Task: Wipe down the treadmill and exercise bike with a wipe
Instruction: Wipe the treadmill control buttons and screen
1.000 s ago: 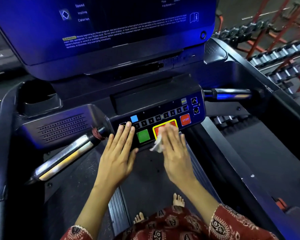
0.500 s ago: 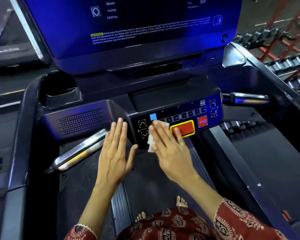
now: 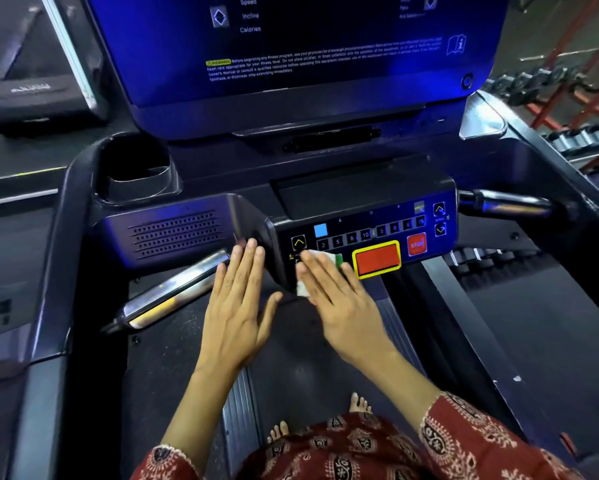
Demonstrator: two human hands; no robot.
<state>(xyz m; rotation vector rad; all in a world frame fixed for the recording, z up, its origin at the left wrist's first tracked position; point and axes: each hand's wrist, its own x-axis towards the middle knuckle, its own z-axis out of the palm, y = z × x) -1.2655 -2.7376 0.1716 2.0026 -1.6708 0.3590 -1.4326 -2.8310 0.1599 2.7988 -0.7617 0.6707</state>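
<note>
right hand [image 3: 339, 296] pressing wipe [image 3: 303, 287], treadmill keypad [image 3: 367, 237]

The screen [image 3: 308, 46] stands behind and above the button panel [image 3: 367, 233]. The cup holder [image 3: 137, 174] is to the left of the panel and further back. The left handle [image 3: 173, 292] and the right handle [image 3: 505, 202] come out on either side of the panel. The right hand [image 3: 336, 299] lies flat on the wipe [image 3: 303, 289] at the panel's left end, and the left hand [image 3: 239, 303] is just beside it, to the left. The dumbbell rack [image 3: 575, 133] stands behind on the right.

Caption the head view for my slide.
Right hand presses a white wipe flat against the treadmill's button panel; left hand open beside it.
</note>
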